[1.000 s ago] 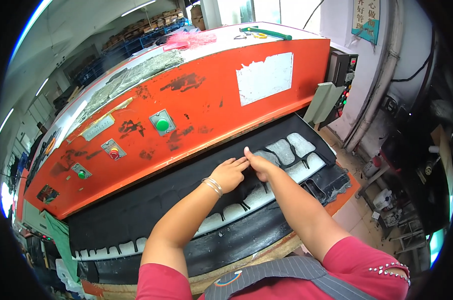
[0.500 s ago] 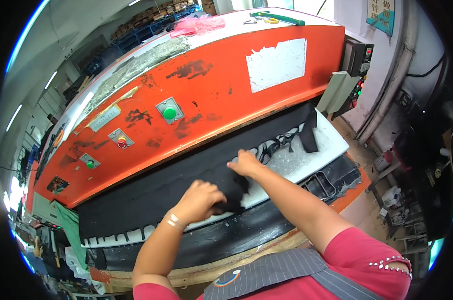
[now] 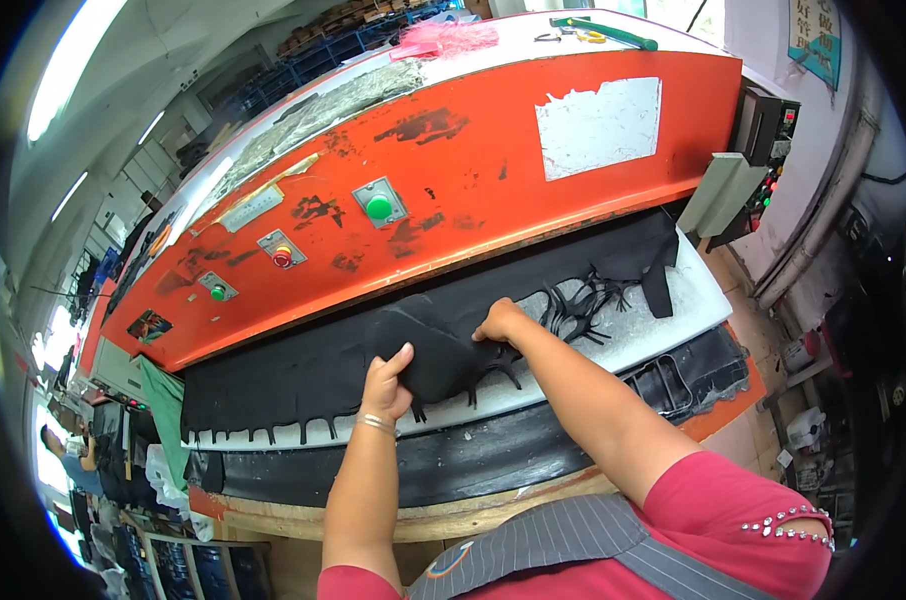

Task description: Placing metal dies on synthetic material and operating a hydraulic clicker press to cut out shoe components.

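Observation:
My left hand (image 3: 385,388) grips the near side of a dark, rounded piece of black sheet material (image 3: 428,350), thumb on top and the other fingers hidden below. At the piece's right side is my right hand (image 3: 503,322), fingers bent and closed on the black material; their tips are partly hidden. Beneath lies a long black sheet (image 3: 263,385) on a white board (image 3: 695,285). Its near edge is cut into narrow strips, and a tangle of cut strips (image 3: 583,305) lies right of my right hand.
A large orange press (image 3: 493,210) spans the far side, with green buttons (image 3: 378,207) and a red knob (image 3: 282,257). A metal cutting die (image 3: 661,388) rests on the black front ledge (image 3: 493,455). At far left stands another person (image 3: 76,460). A green-handled tool (image 3: 613,33) lies on the press.
My left hand has turned thumb-up and now holds the rounded black piece, which is raised and spread flatter. My right hand stays near the sheet's cut edge. The whole view has shifted slightly.

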{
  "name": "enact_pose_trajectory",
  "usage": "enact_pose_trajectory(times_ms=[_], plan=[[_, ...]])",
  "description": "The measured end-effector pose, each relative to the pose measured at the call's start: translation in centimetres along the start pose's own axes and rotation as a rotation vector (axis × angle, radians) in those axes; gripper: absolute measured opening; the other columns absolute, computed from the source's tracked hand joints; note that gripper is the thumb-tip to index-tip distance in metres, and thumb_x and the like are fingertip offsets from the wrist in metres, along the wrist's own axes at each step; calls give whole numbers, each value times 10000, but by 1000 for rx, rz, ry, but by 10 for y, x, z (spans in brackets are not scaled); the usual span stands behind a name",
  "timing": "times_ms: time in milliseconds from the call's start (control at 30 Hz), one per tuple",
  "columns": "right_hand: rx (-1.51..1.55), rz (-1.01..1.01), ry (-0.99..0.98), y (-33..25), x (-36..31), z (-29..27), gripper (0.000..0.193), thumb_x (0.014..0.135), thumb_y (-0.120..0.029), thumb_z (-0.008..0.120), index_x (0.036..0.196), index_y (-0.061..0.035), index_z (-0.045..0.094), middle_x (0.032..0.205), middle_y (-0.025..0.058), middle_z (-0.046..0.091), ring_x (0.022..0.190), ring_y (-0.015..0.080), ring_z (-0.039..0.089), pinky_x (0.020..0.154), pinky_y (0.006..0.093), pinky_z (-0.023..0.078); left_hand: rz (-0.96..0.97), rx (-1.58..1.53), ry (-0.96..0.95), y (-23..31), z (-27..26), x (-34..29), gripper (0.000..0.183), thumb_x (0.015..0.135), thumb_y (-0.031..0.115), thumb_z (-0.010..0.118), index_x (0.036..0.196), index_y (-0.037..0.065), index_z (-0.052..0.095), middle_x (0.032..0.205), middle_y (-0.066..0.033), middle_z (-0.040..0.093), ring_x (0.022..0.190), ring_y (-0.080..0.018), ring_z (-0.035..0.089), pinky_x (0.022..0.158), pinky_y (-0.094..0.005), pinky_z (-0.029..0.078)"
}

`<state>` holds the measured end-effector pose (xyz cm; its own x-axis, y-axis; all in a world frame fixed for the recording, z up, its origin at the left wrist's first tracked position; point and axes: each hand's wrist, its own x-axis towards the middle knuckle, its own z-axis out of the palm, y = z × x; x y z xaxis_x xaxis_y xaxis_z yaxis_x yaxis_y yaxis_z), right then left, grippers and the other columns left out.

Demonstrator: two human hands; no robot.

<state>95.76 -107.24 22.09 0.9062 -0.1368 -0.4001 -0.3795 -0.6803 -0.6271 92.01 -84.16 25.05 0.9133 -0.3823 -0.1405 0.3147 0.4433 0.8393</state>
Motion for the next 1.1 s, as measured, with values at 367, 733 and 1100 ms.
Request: enact_pose_trajectory(times_ms=[367, 733, 1100], plan=[[1455, -214, -398, 85, 5, 24, 291, 906, -85, 576, 1188, -22, 606, 1113, 127, 664, 1020, 252, 641, 915, 375, 511, -87, 573, -126, -54, 46, 50, 462, 781, 154, 783, 1157, -44, 602, 1128, -110, 651, 1005, -204, 630, 945, -333, 479], [1487, -184, -297, 80, 6, 27, 331, 911, -249, 543, 1150, -38, 630, 1107, 104, 678, 1012, 222, 643, 919, 369, 506, 121, 1138, -38, -70, 19, 61, 731, 727, 466, 763, 1292, 44, 570, 1379, -172, 505, 1449, -329, 154, 1139, -518, 153], [1033, -147, 15, 63, 5, 69, 481, 900, -221, 672, 1267, 17, 471, 924, 138, 659, 742, 185, 666, 694, 299, 523, 591, 923, -887, -56, -27, -5, 357, 724, 64, 745, 1056, 112, 625, 1038, -121, 552, 1027, -337, 549, 881, -373, 460]])
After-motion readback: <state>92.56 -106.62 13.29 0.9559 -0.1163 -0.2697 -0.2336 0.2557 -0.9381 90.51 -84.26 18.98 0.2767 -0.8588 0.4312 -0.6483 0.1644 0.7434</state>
